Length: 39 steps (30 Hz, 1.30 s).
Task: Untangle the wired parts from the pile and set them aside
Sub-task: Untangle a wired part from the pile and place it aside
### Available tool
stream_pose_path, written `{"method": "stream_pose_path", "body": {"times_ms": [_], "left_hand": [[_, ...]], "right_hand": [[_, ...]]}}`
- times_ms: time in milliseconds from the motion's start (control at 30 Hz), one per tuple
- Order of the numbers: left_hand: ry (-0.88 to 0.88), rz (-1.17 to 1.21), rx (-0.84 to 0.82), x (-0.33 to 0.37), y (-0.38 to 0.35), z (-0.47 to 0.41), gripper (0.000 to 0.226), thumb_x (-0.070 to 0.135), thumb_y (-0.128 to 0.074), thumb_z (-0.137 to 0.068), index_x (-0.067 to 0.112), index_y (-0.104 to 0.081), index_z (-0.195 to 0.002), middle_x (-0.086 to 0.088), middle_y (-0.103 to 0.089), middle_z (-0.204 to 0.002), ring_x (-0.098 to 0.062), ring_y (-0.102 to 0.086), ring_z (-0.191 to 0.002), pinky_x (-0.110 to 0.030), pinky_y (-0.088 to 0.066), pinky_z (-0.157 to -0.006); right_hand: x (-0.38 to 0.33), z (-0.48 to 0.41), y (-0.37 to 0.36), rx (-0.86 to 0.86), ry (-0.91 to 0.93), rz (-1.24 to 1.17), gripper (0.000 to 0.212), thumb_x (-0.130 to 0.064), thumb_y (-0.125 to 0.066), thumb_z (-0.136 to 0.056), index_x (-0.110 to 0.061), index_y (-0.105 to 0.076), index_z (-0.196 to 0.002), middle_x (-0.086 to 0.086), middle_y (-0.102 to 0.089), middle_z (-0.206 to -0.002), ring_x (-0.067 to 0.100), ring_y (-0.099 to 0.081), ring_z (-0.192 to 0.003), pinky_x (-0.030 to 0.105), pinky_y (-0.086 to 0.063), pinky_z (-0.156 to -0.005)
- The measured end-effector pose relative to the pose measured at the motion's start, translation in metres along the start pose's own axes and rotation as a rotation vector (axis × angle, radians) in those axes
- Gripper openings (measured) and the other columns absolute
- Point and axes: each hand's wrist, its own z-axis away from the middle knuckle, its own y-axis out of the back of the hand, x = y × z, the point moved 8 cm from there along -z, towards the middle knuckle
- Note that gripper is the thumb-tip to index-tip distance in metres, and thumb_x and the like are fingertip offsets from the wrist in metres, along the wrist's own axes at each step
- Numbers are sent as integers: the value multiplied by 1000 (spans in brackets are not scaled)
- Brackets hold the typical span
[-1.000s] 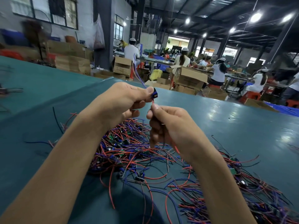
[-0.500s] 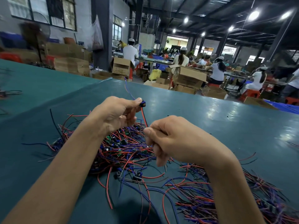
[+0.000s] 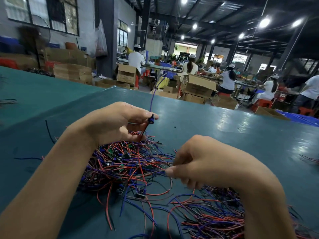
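Note:
A tangled pile of red and blue wired parts (image 3: 124,163) lies on the teal table (image 3: 241,135) in front of me. My left hand (image 3: 114,123) pinches a small blue component (image 3: 151,118) above the pile; its blue wire (image 3: 153,94) sticks upward and its red wire runs down into the pile. My right hand (image 3: 203,161) sits lower, to the right of the pile, fingers curled and pinching thin wires at its fingertips. A second spread of wired parts (image 3: 212,216) lies under my right forearm.
Loose single wires (image 3: 48,130) lie at the table's left. Beyond the table's far edge stand cardboard boxes (image 3: 198,87) and several seated workers (image 3: 227,80) at other benches. Stray wires (image 3: 309,159) lie at the right edge.
My right hand has dropped from beside the left hand down to the pile's right side. My left hand stays raised, still pinching the blue component.

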Motion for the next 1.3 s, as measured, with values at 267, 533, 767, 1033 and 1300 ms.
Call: {"method": "stream_pose_path", "body": {"times_ms": [267,533,767,1033,1300], "left_hand": [[-45,-69,-96,5,-12,3,44,31,-78,-72,13,-78,-112,6,-72,-93,-6,-60,-78,-33,-56,-79],[-104,-70,-129,10,-21,6,31,33,-81,-67,15,-77,-92,-2,-64,-88,-7,-60,-77,-35,-50,-81],[-143,-28,-155,16,-24,11,50,46,-96,-45,15,-69,-73,-1,-66,-72,-10,-60,-64,-29,-56,-69],[-171,-67,-109,21,-16,13,39,49,-72,-77,13,-81,-88,-9,-76,-85,-13,-70,-72,-37,-60,-80],[-79,-519,142,16,33,28,37,45,-69,-80,16,-77,-100,-6,-79,-92,-7,-67,-71,-25,-51,-70]], "right_hand": [[16,-4,36,362,48,-130,27,-7,-55,-93,-23,-75,-91,-4,-75,-73,9,-71,-69,42,-62,-74],[-10,2,50,538,318,-723,10,-14,-78,-86,-11,-79,-95,4,-78,-78,19,-76,-77,32,-63,-66],[-9,-6,42,431,312,-931,12,-2,-73,-86,0,-75,-98,20,-76,-85,29,-76,-82,32,-63,-66],[4,1,55,473,341,-1112,14,-1,-69,-85,4,-72,-98,22,-76,-88,31,-76,-81,36,-63,-66],[66,67,77,662,288,-533,23,-23,-78,-76,-15,-78,-97,9,-78,-87,29,-77,-80,37,-63,-70]]}}
